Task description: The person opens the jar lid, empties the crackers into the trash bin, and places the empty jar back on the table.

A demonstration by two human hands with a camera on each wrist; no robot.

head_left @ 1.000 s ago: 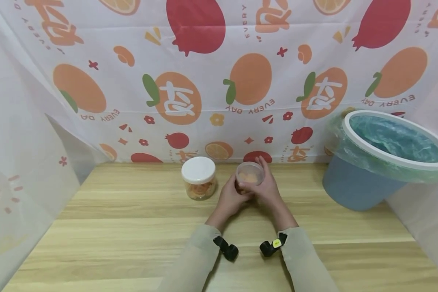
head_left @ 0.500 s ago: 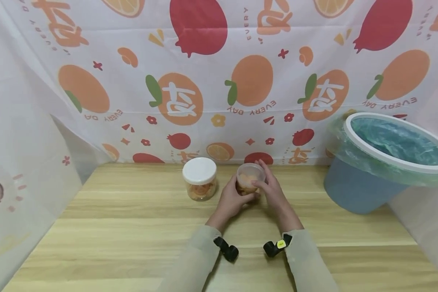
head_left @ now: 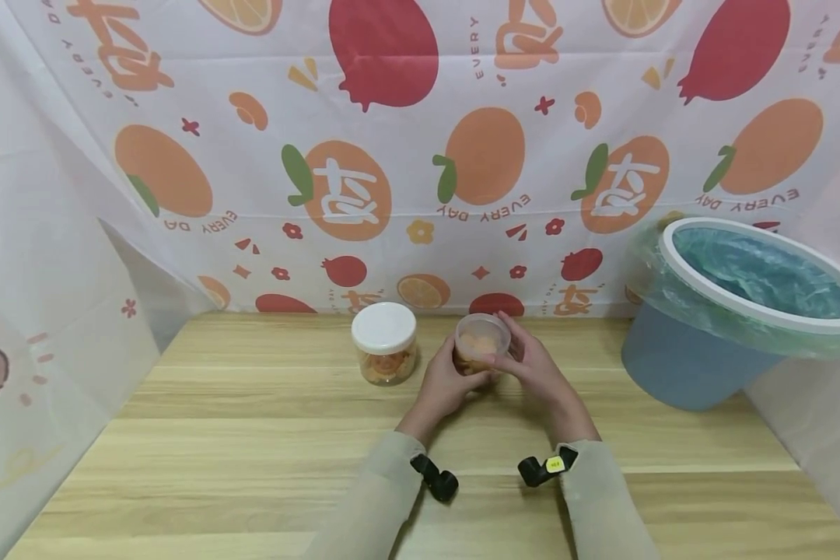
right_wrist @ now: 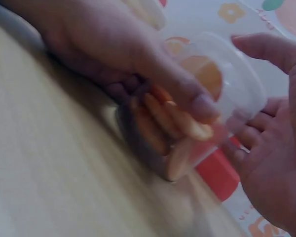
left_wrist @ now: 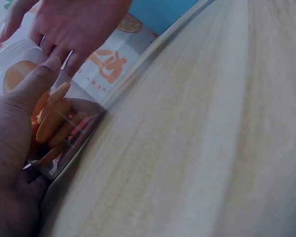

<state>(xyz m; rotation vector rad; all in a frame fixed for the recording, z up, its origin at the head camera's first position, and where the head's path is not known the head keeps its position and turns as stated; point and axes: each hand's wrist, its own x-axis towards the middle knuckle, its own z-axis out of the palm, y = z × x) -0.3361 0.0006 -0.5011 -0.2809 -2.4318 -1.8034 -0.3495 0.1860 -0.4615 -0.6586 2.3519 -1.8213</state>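
A clear plastic tub (head_left: 477, 359) of flat, rounded orange-brown biscuits (left_wrist: 56, 118) stands at the back of the table. Its rim is translucent, and I cannot tell whether a clear lid covers it. My left hand (head_left: 444, 381) grips its lower side, the thumb (right_wrist: 187, 94) pressed along the wall. Around the upper rim, on the other side, is my right hand (head_left: 528, 362). Its thumb and fingers are spread loosely, with the fingertips beside the tub's wall in the right wrist view (right_wrist: 271, 143). Left of the hands stands a second clear jar (head_left: 386, 365) with a white lid (head_left: 383, 327) and similar food inside.
A blue bin (head_left: 693, 350) with a white ring and green liner stands at the right. Behind the wooden table (head_left: 252, 435) hangs a fruit-printed cloth (head_left: 420, 155). Pale cloth (head_left: 49, 272) also hangs at the left.
My right wrist has swung outward to the right while its fingers stay about the tub's rim, and their hold looks looser. The left hand and the white-lidded jar keep their places.
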